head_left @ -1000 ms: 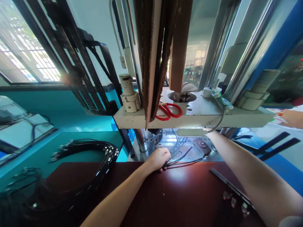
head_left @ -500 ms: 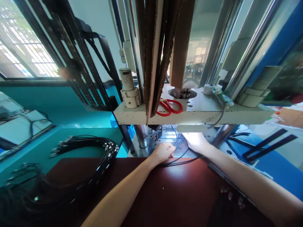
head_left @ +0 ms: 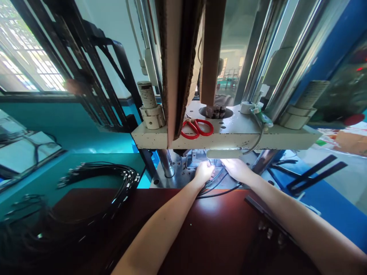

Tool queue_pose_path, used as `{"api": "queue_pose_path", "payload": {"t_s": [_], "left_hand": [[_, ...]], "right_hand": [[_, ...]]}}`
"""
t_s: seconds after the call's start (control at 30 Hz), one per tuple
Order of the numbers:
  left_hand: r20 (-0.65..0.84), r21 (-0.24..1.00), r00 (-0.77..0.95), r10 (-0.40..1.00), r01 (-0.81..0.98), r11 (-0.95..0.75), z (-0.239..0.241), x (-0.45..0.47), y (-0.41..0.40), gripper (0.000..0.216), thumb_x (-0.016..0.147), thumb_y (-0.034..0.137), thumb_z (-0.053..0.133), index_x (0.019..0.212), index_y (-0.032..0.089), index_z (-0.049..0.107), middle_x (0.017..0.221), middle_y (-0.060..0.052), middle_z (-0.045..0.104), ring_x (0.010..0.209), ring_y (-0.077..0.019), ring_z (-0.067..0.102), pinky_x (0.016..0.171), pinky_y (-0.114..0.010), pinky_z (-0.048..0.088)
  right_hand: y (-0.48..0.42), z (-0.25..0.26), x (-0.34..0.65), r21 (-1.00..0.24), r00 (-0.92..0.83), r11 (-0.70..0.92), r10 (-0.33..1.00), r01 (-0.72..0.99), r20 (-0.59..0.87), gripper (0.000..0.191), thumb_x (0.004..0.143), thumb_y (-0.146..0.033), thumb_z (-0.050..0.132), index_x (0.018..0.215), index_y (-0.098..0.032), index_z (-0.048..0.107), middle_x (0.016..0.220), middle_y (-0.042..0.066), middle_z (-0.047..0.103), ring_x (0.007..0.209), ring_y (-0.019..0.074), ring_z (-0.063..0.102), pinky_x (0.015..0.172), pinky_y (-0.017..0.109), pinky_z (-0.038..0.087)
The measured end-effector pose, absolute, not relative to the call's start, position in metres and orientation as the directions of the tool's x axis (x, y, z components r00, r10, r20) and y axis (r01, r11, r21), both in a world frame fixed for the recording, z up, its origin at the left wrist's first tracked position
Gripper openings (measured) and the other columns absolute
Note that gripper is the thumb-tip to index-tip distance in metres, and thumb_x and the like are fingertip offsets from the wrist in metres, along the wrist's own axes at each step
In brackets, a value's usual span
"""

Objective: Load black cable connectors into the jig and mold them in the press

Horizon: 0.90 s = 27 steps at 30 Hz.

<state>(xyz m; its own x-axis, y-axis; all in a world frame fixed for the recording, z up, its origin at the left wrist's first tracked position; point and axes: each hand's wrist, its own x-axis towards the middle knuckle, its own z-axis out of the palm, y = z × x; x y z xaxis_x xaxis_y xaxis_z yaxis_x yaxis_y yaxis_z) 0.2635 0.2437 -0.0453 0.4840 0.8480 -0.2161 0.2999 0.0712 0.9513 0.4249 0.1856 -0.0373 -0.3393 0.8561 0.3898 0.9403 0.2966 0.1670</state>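
Observation:
My left hand point(head_left: 204, 172) is closed around thin black cables point(head_left: 219, 195) at the front of the press's metal base plate. The cables loop below both hands, over the edge of the brown tabletop. My right hand point(head_left: 237, 170) reaches in under the press's upper plate point(head_left: 226, 141), its fingers pinched together by the same cables. Glare and the plate's edge blur its fingertips. Just behind my hands, a metal fixture block point(head_left: 195, 158) sits on the base plate, partly covered.
Red-handled scissors point(head_left: 197, 128) lie on the upper plate beside upright cardboard point(head_left: 174, 76). A bundle of black cables with metal ends point(head_left: 126, 177) curves across the left side. Steel posts point(head_left: 166, 164) flank the base. A dark strip point(head_left: 255, 204) lies under my right forearm.
My left hand has moved forward, closer to the fixture block and my right hand. My right hand stays under the upper plate. The whole view has shifted slightly.

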Motion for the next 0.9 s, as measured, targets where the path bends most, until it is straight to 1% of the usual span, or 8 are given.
{"api": "queue_pose_path", "payload": {"t_s": [0.23,0.37,0.43,0.5,0.57,0.63,0.77,0.9], "left_hand": [[-0.106,0.898,0.449,0.887,0.427,-0.109,-0.041,0.256,0.252,0.026,0.077,0.021,0.055,0.053,0.018,0.046,0.048,0.000,0.049,0.048,-0.0130,0.050,0.051,-0.024,0.041],[0.001,0.831,0.411,0.912,0.506,-0.229,-0.024,0.239,0.246,0.014,0.076,0.028,0.061,0.070,0.016,0.054,0.069,-0.005,0.059,0.074,-0.0198,0.058,0.069,-0.031,0.045],[0.152,0.710,0.448,0.881,0.570,-0.413,-0.016,0.220,0.232,0.012,0.081,0.028,0.055,0.081,0.016,0.056,0.086,-0.009,0.060,0.091,-0.0228,0.056,0.081,-0.034,0.042],[0.250,0.436,0.630,0.735,0.605,-0.667,-0.013,0.202,0.209,0.015,0.086,0.023,0.044,0.082,0.016,0.057,0.091,-0.010,0.060,0.096,-0.0232,0.054,0.081,-0.034,0.043],[0.180,0.152,0.800,0.572,0.552,-0.820,-0.015,0.190,0.183,0.022,0.088,0.017,0.037,0.083,0.015,0.058,0.090,-0.010,0.059,0.089,-0.0226,0.057,0.071,-0.031,0.046],[0.075,0.038,0.828,0.555,0.554,-0.832,-0.021,0.189,0.163,0.023,0.088,0.014,0.035,0.091,0.013,0.058,0.091,-0.012,0.059,0.084,-0.0232,0.060,0.063,-0.030,0.046],[-0.059,0.059,0.773,0.632,0.634,-0.771,-0.023,0.205,0.155,0.030,0.087,0.010,0.030,0.097,0.009,0.058,0.096,-0.016,0.059,0.083,-0.0259,0.063,0.062,-0.032,0.047],[-0.092,0.116,0.777,0.623,0.629,-0.768,-0.004,0.207,0.172,0.021,0.083,0.015,0.041,0.089,0.011,0.061,0.090,-0.013,0.063,0.084,-0.0242,0.063,0.065,-0.030,0.045]], "right_hand": [[0.192,-0.029,0.422,0.155,-0.365,0.333,0.884,0.930,0.291,0.037,0.088,-0.008,0.033,0.118,-0.007,0.056,0.106,0.016,0.064,0.102,0.0244,0.058,0.090,0.038,0.044],[0.191,-0.023,0.420,0.125,-0.314,0.292,0.923,0.948,0.224,0.041,0.084,-0.005,0.036,0.122,-0.009,0.053,0.111,0.015,0.062,0.107,0.0237,0.055,0.092,0.038,0.043],[0.190,-0.021,0.420,0.100,-0.282,0.266,0.937,0.959,0.208,0.047,0.079,-0.002,0.038,0.123,-0.010,0.052,0.114,0.014,0.061,0.108,0.0241,0.054,0.092,0.039,0.042],[0.189,-0.020,0.420,0.048,-0.249,0.245,0.937,0.968,0.243,0.050,0.074,0.000,0.039,0.121,-0.009,0.054,0.114,0.014,0.061,0.108,0.0246,0.054,0.092,0.039,0.042],[0.185,-0.020,0.421,-0.030,-0.192,0.213,0.925,0.977,0.329,0.052,0.071,0.000,0.039,0.119,-0.009,0.055,0.113,0.014,0.061,0.108,0.0244,0.053,0.093,0.039,0.043],[0.177,-0.019,0.422,-0.099,-0.134,0.190,0.902,0.977,0.410,0.053,0.070,0.000,0.036,0.120,-0.008,0.054,0.117,0.015,0.058,0.113,0.0238,0.051,0.095,0.038,0.042],[0.145,-0.012,0.421,-0.174,-0.115,0.224,0.868,0.959,0.484,0.050,0.075,-0.004,0.034,0.121,-0.007,0.054,0.129,0.017,0.050,0.121,0.0241,0.046,0.102,0.039,0.039],[0.096,-0.003,0.417,-0.256,-0.090,0.250,0.856,0.934,0.509,0.040,0.079,-0.011,0.037,0.112,-0.012,0.060,0.125,0.015,0.053,0.116,0.0246,0.050,0.100,0.041,0.041]]}}
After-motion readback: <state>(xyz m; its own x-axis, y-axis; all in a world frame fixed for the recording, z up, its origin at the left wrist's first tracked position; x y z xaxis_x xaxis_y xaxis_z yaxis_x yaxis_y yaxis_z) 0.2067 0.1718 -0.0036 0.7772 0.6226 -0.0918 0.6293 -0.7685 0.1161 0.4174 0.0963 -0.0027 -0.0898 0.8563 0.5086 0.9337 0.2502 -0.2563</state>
